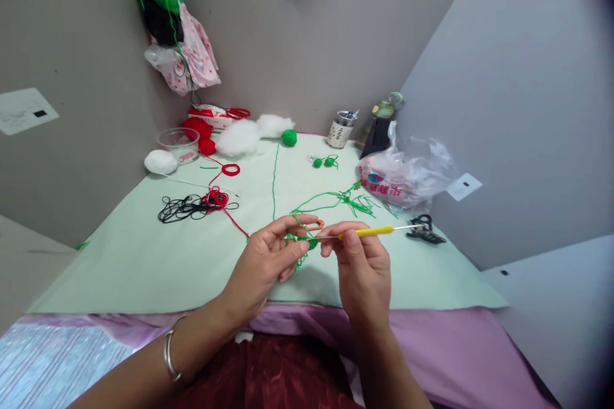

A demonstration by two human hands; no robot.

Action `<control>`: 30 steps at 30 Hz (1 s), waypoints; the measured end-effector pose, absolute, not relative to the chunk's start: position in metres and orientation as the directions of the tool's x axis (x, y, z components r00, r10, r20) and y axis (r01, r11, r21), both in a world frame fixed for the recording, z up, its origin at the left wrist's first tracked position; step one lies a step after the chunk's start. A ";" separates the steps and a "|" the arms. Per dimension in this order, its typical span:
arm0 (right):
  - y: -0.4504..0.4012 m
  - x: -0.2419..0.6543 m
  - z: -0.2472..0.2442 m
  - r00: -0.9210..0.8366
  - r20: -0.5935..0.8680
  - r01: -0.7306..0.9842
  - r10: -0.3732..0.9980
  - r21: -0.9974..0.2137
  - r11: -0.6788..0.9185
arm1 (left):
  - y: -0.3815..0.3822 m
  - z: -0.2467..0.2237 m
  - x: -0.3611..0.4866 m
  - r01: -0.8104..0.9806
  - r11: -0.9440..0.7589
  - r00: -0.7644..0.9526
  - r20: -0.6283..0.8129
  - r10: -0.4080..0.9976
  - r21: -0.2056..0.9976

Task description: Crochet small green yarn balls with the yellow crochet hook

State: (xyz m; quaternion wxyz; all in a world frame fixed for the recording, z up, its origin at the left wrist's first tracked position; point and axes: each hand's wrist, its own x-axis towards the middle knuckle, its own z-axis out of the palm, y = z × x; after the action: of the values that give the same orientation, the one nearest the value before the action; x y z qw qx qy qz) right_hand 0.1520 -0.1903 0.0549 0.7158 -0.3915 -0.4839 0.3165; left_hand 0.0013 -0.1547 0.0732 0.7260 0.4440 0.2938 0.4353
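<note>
Above the table's front edge, my left hand [269, 250] pinches a small green crochet piece [312, 243], with green yarn strands running over and below its fingers. My right hand [361, 262] grips a crochet hook [368, 232] by its yellow handle. The hook's thin metal tip reaches left to the green piece, where the exact stitch is too small to make out. Just behind the fingertips shows an orange stitch marker [314, 225]. A green yarn strand leads back from my left hand to a green yarn ball [289, 137].
Tangled black yarn [185, 208] and red yarn [215, 198] lie left, near a white yarn ball [160, 162] and a clear plastic tub [178, 140]. White stuffing [238, 137] sits at the back. Right are loose green strands [357, 203], a plastic bag [403, 169] and black thread snips [425, 229].
</note>
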 end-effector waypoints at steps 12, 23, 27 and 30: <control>-0.200 0.145 0.039 0.044 0.889 0.727 0.457 -0.342 0.596 | -0.157 0.070 0.005 -0.455 0.376 0.502 -0.116 0.857 0.807; -0.194 0.142 0.052 0.284 0.678 0.340 0.678 -0.732 0.590 | -0.158 0.077 0.005 -0.482 0.362 0.483 -0.103 0.869 0.798; -0.197 0.142 0.040 0.173 0.834 0.617 0.523 -0.506 0.603 | -0.155 0.070 0.006 -0.488 0.448 0.546 -0.138 0.826 0.749; -0.196 0.146 0.042 0.220 0.824 0.587 0.523 -0.540 0.604 | -0.148 0.068 0.002 -0.504 0.545 0.628 -0.148 0.764 0.670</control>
State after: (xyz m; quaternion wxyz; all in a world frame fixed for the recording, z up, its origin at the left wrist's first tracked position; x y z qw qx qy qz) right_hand 0.1460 -0.1963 0.0418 0.6420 -0.4445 -0.6241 -0.0248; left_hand 0.0021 -0.1481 0.0680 0.8516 0.2984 0.2173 0.3722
